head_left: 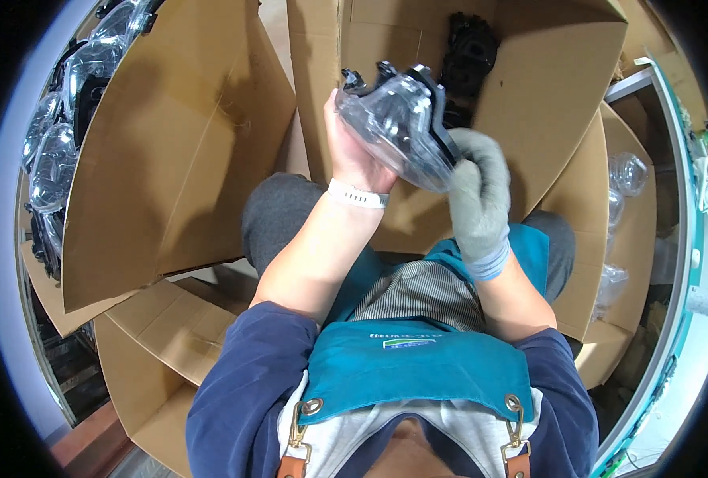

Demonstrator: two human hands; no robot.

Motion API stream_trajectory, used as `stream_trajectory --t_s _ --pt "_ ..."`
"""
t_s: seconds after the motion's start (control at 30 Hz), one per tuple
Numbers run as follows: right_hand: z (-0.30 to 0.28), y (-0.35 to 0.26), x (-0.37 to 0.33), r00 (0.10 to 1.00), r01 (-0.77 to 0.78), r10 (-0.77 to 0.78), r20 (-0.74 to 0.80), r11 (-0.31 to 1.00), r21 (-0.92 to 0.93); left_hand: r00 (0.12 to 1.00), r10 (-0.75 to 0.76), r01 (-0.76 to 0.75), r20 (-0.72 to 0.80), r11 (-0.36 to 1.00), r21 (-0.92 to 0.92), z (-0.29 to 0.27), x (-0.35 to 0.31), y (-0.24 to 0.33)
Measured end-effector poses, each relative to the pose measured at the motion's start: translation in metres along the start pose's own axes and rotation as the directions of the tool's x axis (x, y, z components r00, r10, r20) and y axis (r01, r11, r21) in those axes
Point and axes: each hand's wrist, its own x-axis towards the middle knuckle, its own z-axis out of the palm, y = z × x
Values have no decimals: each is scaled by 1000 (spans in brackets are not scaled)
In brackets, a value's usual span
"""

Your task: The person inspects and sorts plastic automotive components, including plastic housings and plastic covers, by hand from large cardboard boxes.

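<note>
A clear, curved plastic shell with a black plastic frame (398,119) is held up over the open cardboard box in front of me. My bare left hand (357,155), with a white band at the wrist, is closed around its left side and underside. My right hand (481,191), in a grey knit glove, has its fingers bent against the right end of the black frame. The tips of those fingers are partly hidden. Inside the box, black plastic parts (469,60) lie at the back, just beyond the shell.
Tall cardboard flaps (174,143) rise on my left. Behind them are several stacked clear and black parts (55,163). On my right, another cardboard box (629,231) has clear plastic pieces (613,283) in it. An open box (151,374) stands at lower left.
</note>
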Motion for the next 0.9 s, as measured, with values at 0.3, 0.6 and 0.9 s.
stream_trajectory --t_s 0.3,0.6,0.9 --pt "2 20 -19 988 104 -112 -105 991 -85 987 95 -88 -131 994 61 -16 6 -6" --pt "-17 -20 6 988 -152 143 63 973 171 927 373 -360 37 856 371 -32 5 3" --pt "-15 -16 -2 978 -166 205 -48 890 424 867 493 -457 75 724 516 -27 -5 -15"
